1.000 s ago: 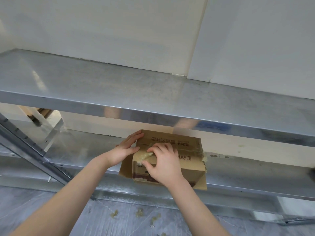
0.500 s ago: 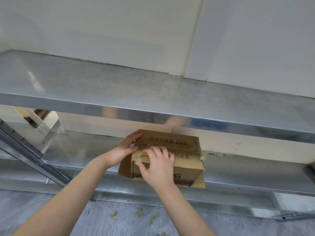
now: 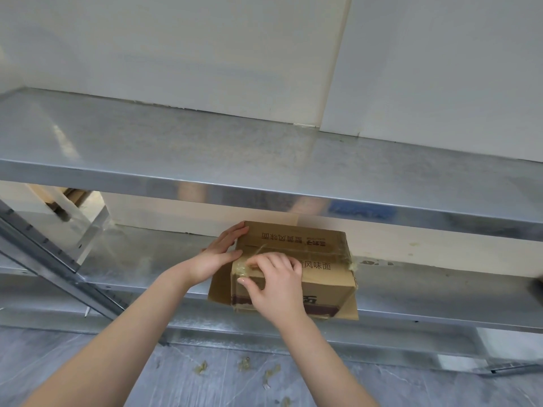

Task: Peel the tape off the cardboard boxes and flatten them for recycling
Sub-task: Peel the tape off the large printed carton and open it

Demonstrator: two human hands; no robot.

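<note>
Head view. Small cardboard box [image 3: 320, 251] on lower metal shelf [image 3: 147, 259]. Probably light, stiff-walled, apt to slide on steel; best braced at the side, with the tape [image 3: 242, 267] lifted from its wrinkled end. Flat left hand [image 3: 219, 252], fingers straight, pressing the box's left side. Curled right hand [image 3: 274, 282] pinching tape at the near left corner.

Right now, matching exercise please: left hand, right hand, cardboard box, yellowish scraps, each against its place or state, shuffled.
Column 1:
1. left hand
2. right hand
3. cardboard box
4. yellowish scraps

Column 2:
A. lying on the floor
B. standing on the lower shelf
C. pinches the tape at the box's near-left top corner
D. fingers straight, against the box's left side

Pairs: 1-D, 2-C, 3-B, 4-A
</note>
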